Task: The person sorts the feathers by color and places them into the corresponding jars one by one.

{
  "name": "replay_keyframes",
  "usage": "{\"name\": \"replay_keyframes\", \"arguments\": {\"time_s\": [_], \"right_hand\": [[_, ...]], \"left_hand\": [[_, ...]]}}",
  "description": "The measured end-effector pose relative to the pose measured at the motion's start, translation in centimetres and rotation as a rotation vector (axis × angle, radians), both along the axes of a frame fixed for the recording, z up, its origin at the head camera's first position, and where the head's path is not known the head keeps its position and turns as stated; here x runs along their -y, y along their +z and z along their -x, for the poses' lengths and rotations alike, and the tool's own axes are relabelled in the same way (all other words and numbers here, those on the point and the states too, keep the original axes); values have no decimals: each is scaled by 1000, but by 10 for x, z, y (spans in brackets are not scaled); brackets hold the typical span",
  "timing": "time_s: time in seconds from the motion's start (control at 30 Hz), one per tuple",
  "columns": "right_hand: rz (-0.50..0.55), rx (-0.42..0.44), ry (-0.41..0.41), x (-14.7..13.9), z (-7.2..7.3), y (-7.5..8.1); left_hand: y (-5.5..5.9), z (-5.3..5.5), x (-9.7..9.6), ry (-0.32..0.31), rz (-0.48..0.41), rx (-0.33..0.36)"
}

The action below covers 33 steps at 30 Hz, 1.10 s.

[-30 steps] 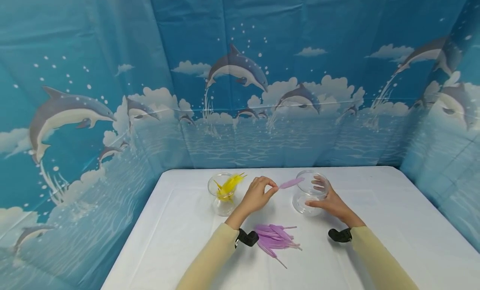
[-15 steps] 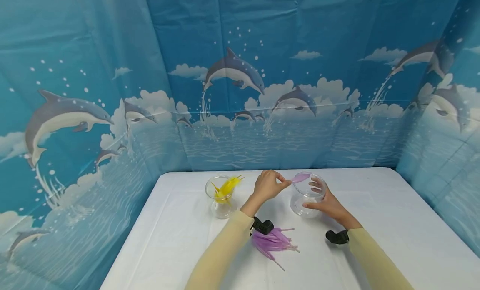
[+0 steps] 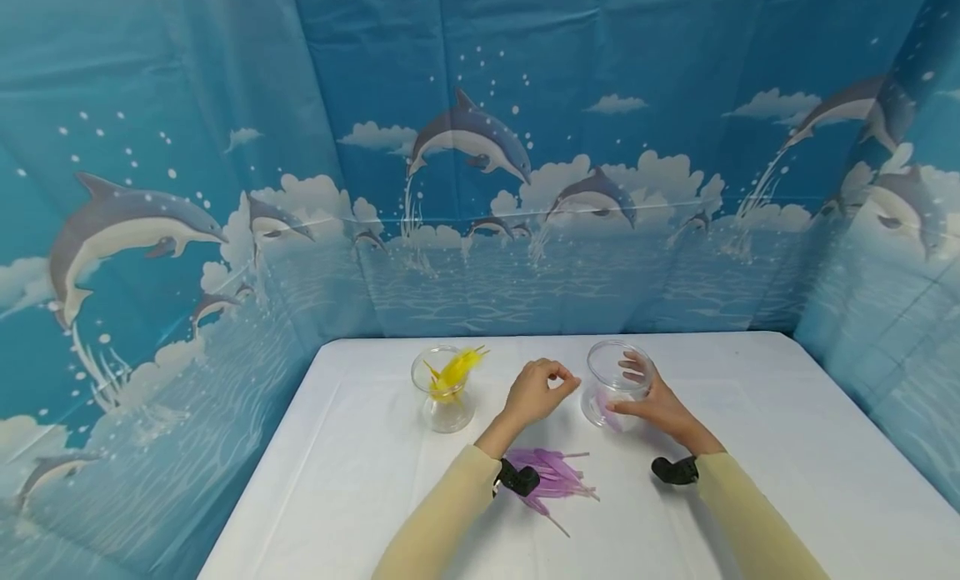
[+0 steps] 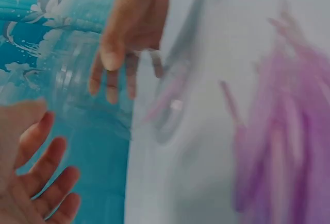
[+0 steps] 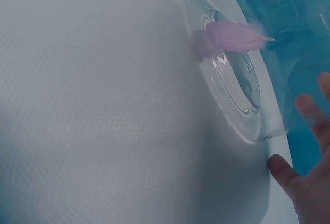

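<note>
My right hand (image 3: 666, 409) grips a clear glass jar (image 3: 600, 384) at the table's right middle, thumb on the near side and fingers behind the glass. One light purple feather (image 5: 234, 37) lies low inside that jar, as the right wrist view shows. Just left of the jar's rim is my left hand (image 3: 534, 392), holding nothing; the left wrist view shows its fingers (image 4: 56, 183) loosely bent and apart from the thumb. Below the left wrist, a pile of purple feathers (image 3: 555, 472) lies on the table, partly covered by the wrist camera in the head view.
A second glass jar (image 3: 447, 415) stands to the left with several yellow feathers (image 3: 456, 372) in it, some poking over its rim. Both jars are on a white-covered table (image 3: 360, 480). Behind it hangs a blue dolphin-print curtain (image 3: 465, 280).
My left hand moved right to the jar's mouth with a purple feather, let it go, and drew back slightly. The feather now sits inside the jar. My right hand has kept its grip.
</note>
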State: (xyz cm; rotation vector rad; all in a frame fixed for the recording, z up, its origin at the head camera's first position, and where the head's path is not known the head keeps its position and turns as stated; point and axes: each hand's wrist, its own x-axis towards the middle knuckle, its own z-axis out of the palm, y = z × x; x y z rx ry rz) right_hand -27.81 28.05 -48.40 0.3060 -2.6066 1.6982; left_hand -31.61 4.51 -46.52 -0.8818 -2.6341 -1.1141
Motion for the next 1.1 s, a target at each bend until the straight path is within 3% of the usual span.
{"name": "replay_keyframes", "arguments": {"time_s": [0.13,0.23,0.43,0.57,0.73,0.93,1.1], "right_hand": [[-1,-4,-5,-9,10,-17],[3,-12,-15,-15,17,-33],[8,-32,-12,-16,20,-35],[4,-26,-12,-15,21,-33],[3,-22,-12,-14,23,-35],[-7,-28,-13,-14,21,-33],[1,-26,-16,-13,19,-30]], "left_hand": [[-23,-15,12,-89,135,32],[-35,-28,15,-135,226,-23],[-40,-49,6,-283,457,-216],[-42,-56,2,-345,576,-285],[-49,-58,-1,-354,634,-364],[-53,-57,-3,-361,641,-456],[-52,-58,-3,-361,658,-462]]}}
